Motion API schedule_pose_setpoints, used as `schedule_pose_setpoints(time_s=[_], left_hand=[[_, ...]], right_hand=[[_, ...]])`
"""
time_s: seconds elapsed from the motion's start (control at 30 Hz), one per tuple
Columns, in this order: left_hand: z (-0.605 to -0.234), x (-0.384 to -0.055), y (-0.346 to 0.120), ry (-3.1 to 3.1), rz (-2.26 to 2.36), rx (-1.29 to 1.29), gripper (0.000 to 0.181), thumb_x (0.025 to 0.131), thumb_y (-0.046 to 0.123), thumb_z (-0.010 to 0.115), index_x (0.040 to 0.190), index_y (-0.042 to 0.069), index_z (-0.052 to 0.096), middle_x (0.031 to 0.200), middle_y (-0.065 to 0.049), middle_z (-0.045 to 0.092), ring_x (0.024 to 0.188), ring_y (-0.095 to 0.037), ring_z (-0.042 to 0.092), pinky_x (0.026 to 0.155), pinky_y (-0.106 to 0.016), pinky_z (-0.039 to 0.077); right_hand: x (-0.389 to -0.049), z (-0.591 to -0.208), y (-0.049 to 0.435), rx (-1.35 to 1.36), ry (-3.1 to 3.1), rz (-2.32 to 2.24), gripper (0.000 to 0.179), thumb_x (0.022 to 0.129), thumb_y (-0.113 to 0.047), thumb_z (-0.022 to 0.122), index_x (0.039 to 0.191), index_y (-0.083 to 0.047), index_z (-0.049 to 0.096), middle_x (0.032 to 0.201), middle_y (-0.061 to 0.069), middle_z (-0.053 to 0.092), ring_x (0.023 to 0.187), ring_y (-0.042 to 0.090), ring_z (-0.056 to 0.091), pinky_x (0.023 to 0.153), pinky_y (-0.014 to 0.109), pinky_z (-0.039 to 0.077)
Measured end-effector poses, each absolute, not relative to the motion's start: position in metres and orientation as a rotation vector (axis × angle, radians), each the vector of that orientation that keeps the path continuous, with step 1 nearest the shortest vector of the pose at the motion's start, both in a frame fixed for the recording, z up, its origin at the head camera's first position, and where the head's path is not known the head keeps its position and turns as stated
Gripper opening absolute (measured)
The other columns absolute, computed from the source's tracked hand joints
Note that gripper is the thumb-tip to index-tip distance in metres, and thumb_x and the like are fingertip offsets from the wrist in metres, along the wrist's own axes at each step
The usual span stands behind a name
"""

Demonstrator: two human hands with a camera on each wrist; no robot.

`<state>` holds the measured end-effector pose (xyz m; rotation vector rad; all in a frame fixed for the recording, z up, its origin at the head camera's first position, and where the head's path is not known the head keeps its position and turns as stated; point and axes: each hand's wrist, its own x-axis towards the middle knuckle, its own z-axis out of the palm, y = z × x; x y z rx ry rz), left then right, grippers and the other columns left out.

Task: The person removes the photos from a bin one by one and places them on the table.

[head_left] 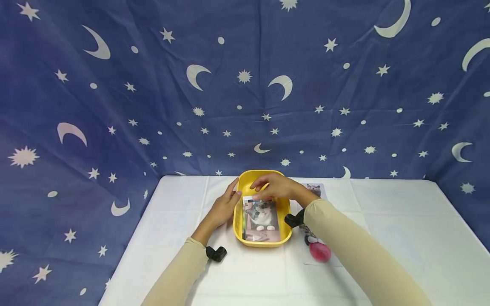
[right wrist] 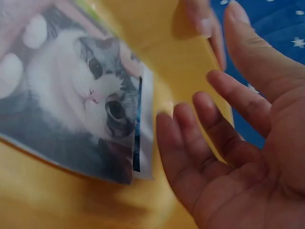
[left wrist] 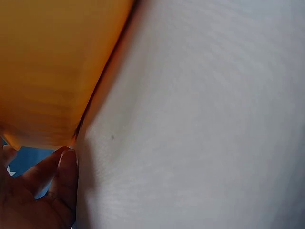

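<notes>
A yellow plastic tub (head_left: 264,244) stands on the table, holding a small stack of picture cards, the top one a cat picture (head_left: 262,219). My left hand (head_left: 222,208) holds the tub's left side, thumb at the rim and fingers along the outer wall; in the left wrist view its fingertips touch the tub's orange-looking wall (left wrist: 57,71). Over the far part of the tub hovers my right hand (head_left: 277,187). In the right wrist view its fingers (right wrist: 174,157) are loosely bent, apart from the cat picture (right wrist: 90,90), with nothing between them.
Right of the tub, a larger cat picture sheet (head_left: 319,253) with a pink round shape lies on the white-covered table (head_left: 405,238), partly hidden under my right forearm. Behind and to the left hangs a blue cloth (head_left: 229,102) with moons and stars.
</notes>
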<state>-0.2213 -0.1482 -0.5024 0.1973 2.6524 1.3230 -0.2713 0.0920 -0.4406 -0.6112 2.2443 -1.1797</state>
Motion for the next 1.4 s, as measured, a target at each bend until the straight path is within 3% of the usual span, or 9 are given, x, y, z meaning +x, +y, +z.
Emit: schedule_pose_setpoints(time_s=[0.23, 0.43, 0.63, 0.87, 1.03, 1.27, 1.4], left_hand=[[-0.503, -0.221, -0.148, 2.642, 1.340, 0.207, 0.054, 0.109, 0.048, 0.038, 0.161, 0.046, 0.021, 0.139, -0.010, 0.063, 0.130, -0.034, 0.059, 0.114, -0.054, 0.041], [-0.503, -0.221, -0.150, 2.644, 1.338, 0.212, 0.055, 0.110, 0.049, 0.037, 0.161, 0.046, 0.020, 0.140, -0.010, 0.062, 0.130, -0.034, 0.059, 0.114, -0.055, 0.041], [-0.503, -0.221, -0.150, 2.653, 1.334, 0.214, 0.055, 0.110, 0.049, 0.037, 0.161, 0.046, 0.020, 0.139, -0.010, 0.063, 0.128, -0.033, 0.059, 0.114, -0.054, 0.042], [-0.504, -0.223, -0.150, 2.647, 1.335, 0.220, 0.054, 0.110, 0.049, 0.037, 0.161, 0.046, 0.021, 0.137, -0.009, 0.063, 0.126, -0.031, 0.060, 0.112, -0.053, 0.043], [-0.502, -0.223, -0.150, 2.655, 1.327, 0.215, 0.055, 0.109, 0.050, 0.037, 0.161, 0.045, 0.020, 0.141, -0.011, 0.061, 0.130, -0.034, 0.058, 0.114, -0.055, 0.041], [-0.502, -0.222, -0.150, 2.666, 1.301, 0.226, 0.056, 0.109, 0.052, 0.035, 0.162, 0.044, 0.019, 0.143, -0.013, 0.060, 0.133, -0.036, 0.056, 0.115, -0.057, 0.040], [-0.503, -0.222, -0.150, 2.663, 1.305, 0.232, 0.056, 0.109, 0.052, 0.035, 0.162, 0.045, 0.018, 0.144, -0.012, 0.059, 0.133, -0.036, 0.056, 0.114, -0.057, 0.040]], right_hand=[[-0.285, -0.451, 0.072, -0.617, 2.331, -0.897, 0.032, 0.084, -0.033, 0.086, 0.106, -0.011, 0.078, 0.091, -0.002, 0.072, 0.074, 0.013, 0.055, 0.064, 0.024, 0.047], [-0.284, -0.455, 0.064, -0.599, 2.410, -0.761, 0.024, 0.080, -0.033, 0.089, 0.088, -0.012, 0.082, 0.074, -0.006, 0.071, 0.068, 0.010, 0.055, 0.058, 0.021, 0.044], [-0.282, -0.456, 0.060, -0.674, 2.457, -0.671, 0.020, 0.078, -0.032, 0.090, 0.081, -0.015, 0.081, 0.071, -0.007, 0.071, 0.068, 0.011, 0.057, 0.059, 0.022, 0.045], [-0.273, -0.448, 0.060, -0.777, 2.444, -0.642, 0.019, 0.081, -0.026, 0.088, 0.096, -0.015, 0.084, 0.113, 0.001, 0.077, 0.103, 0.017, 0.069, 0.084, 0.026, 0.057], [-0.259, -0.434, 0.068, -0.819, 2.389, -0.721, 0.025, 0.086, -0.020, 0.083, 0.111, -0.018, 0.081, 0.108, -0.001, 0.078, 0.093, 0.015, 0.068, 0.080, 0.027, 0.057], [-0.239, -0.425, 0.088, -0.914, 2.390, -0.722, 0.041, 0.093, -0.010, 0.072, 0.131, -0.025, 0.072, 0.127, -0.001, 0.071, 0.111, 0.017, 0.064, 0.099, 0.038, 0.054], [-0.229, -0.429, 0.095, -0.931, 2.444, -0.775, 0.050, 0.093, -0.001, 0.069, 0.138, -0.021, 0.065, 0.120, 0.002, 0.071, 0.095, 0.015, 0.061, 0.090, 0.034, 0.054]])
